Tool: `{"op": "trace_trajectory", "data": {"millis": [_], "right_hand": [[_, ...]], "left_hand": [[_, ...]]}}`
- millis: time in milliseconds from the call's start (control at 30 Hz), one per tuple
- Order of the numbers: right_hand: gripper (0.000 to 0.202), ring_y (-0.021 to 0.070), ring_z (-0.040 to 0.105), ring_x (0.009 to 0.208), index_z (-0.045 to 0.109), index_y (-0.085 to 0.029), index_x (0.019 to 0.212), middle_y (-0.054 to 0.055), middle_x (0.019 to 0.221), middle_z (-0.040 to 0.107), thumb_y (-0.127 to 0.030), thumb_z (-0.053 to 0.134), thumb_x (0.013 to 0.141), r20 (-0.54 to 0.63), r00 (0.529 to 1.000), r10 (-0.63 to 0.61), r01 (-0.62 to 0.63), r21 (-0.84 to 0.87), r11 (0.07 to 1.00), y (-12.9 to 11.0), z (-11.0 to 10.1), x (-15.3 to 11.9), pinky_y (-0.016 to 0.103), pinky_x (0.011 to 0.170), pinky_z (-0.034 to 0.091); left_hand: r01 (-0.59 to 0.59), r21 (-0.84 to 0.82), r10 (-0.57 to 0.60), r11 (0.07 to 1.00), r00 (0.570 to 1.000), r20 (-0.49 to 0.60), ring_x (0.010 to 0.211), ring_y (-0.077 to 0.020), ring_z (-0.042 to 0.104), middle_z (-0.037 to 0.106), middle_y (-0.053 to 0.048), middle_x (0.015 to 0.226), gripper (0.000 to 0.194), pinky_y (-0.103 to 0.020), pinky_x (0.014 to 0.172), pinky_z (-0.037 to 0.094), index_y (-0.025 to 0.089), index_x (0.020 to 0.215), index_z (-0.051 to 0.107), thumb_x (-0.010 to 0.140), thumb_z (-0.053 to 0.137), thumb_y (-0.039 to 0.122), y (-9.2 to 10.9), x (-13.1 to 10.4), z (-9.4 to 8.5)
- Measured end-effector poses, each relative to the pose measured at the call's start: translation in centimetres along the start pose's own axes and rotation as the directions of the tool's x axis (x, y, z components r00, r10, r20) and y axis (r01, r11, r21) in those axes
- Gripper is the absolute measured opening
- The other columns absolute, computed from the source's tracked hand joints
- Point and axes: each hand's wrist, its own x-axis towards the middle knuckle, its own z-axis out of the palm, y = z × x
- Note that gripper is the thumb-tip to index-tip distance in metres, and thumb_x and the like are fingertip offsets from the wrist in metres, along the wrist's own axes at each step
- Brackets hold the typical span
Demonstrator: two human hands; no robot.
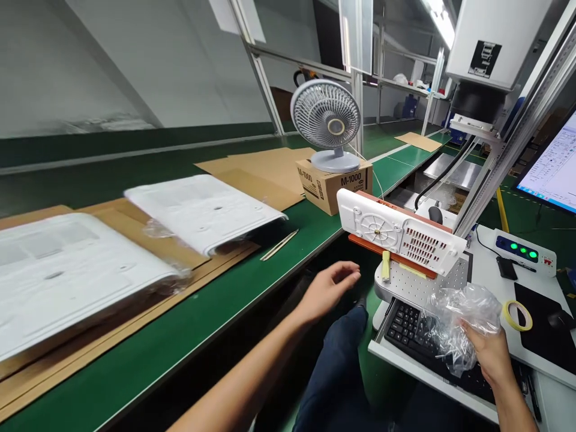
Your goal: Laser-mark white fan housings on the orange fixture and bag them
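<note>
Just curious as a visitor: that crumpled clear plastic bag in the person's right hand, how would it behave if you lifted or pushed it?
The clear plastic bag looks floppy: it crumples in the right hand. Probably very light, since it is thin and see-through. It would likely slide and bunch over the keyboard rather than roll.

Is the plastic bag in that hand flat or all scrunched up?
Scrunched up. The clear plastic bag bunches in wrinkled folds in the right hand, above the keyboard.
</note>
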Motion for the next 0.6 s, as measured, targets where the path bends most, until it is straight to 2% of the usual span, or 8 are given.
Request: {"op": "trace_trajectory", "data": {"millis": [133,267,433,533,600], "right_hand": [[0.067,0.0392,0.077,0.111,0.082,-0.015,0.113,0.015,0.115,0.081,-0.063,0.099,0.069,0.075,0.997,-0.017,0.023,-0.069,0.997,-0.3,0.9,3.1,0.050,0.102,0.063],[0.074,0.0373,0.076,0.105,0.078,-0.014,0.115,0.016,0.113,0.081,-0.064,0.098,0.064,0.004,0.990,-0.139,0.139,-0.130,0.982,-0.2,3.6,6.5,0.048,0.096,0.063],[0.080,0.0380,0.072,0.109,0.072,-0.016,0.117,0.016,0.113,0.079,-0.066,0.095,0.059,-0.135,0.968,-0.213,0.185,-0.194,0.963,0.1,6.2,10.4,0.049,0.096,0.061],[0.078,0.0379,0.073,0.104,0.071,-0.017,0.117,0.016,0.110,0.079,-0.067,0.092,0.060,-0.172,0.955,-0.243,0.200,-0.236,0.951,0.2,6.9,12.2,0.048,0.092,0.060],[0.079,0.0371,0.074,0.098,0.070,-0.018,0.119,0.015,0.106,0.080,-0.069,0.089,0.062,-0.181,0.949,-0.260,0.208,-0.263,0.942,0.3,7.3,13.1,0.047,0.087,0.061]], "left_hand": [[0.011,0.109,0.013,0.994,0.976,-0.219,0.108,-0.0324,0.075,0.078,-0.013,0.117,0.067,-0.045,0.092,0.063,0.020,0.118,0.071,0.076,0.083,0.070,-1.6,6.4,-3.6],[0.076,0.206,0.003,0.976,0.934,-0.357,0.121,-0.0349,0.073,0.068,-0.018,0.146,0.077,-0.046,0.096,0.062,0.022,0.139,0.061,0.079,0.084,0.064,-2.7,12.0,-5.7],[0.076,0.198,-0.007,0.977,0.943,-0.332,0.139,-0.0417,0.064,0.055,-0.025,0.160,0.102,-0.054,0.112,0.055,0.020,0.156,0.046,0.075,0.089,0.065,-3.7,17.4,-6.7],[-0.030,0.179,0.081,0.983,0.956,-0.282,0.146,-0.0413,0.058,0.054,-0.024,0.162,0.101,-0.055,0.119,0.050,0.020,0.151,0.051,0.070,0.093,0.064,-3.8,19.6,-6.6],[-0.116,0.165,0.155,0.980,0.956,-0.249,0.145,-0.0393,0.058,0.058,-0.022,0.158,0.099,-0.052,0.120,0.050,0.019,0.146,0.055,0.066,0.095,0.063,-3.6,20.5,-6.2]]}}
